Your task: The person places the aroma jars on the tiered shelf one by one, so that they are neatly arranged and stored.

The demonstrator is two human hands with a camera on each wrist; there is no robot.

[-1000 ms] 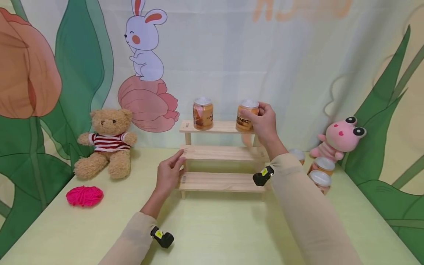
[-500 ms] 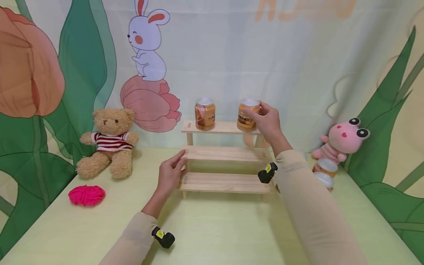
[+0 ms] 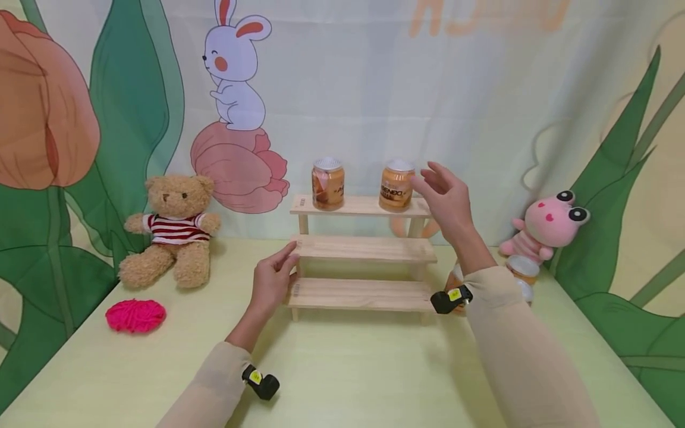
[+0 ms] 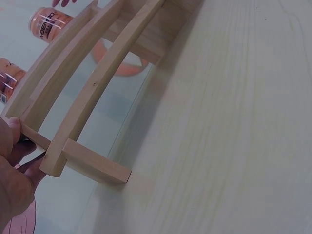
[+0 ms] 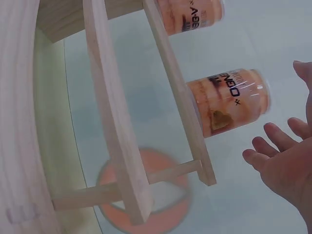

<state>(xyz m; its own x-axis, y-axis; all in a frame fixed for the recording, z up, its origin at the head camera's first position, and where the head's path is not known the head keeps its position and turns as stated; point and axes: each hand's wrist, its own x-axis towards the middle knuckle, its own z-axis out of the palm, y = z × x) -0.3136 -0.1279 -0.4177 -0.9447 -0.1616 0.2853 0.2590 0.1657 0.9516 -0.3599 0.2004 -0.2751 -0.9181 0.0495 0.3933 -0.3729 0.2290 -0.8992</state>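
A three-step wooden display shelf (image 3: 364, 248) stands on the table. On its top step sit two small orange cans with pale lids, the left can (image 3: 328, 189) and the right can (image 3: 396, 191), spaced apart and upright. At the shelf's left end, my left hand (image 3: 271, 282) holds the side frame between thumb and fingers; the left wrist view shows the fingers (image 4: 30, 168) bent around the wood. My right hand (image 3: 449, 199) is just right of the right can, fingers loosely spread and holding nothing. In the right wrist view a gap shows between the fingertips and that can (image 5: 229, 102).
More cans (image 3: 523, 268) stand on the table at the right, partly hidden by my right forearm. A pink frog plush (image 3: 548, 223) leans behind them. At the left are a teddy bear (image 3: 179, 232) in a striped shirt and a pink yarn ball (image 3: 136, 315). A printed curtain hangs behind.
My right hand has let go of the right can and moved away to the right. The can stays upright on the top step. My left hand keeps its hold on the shelf.
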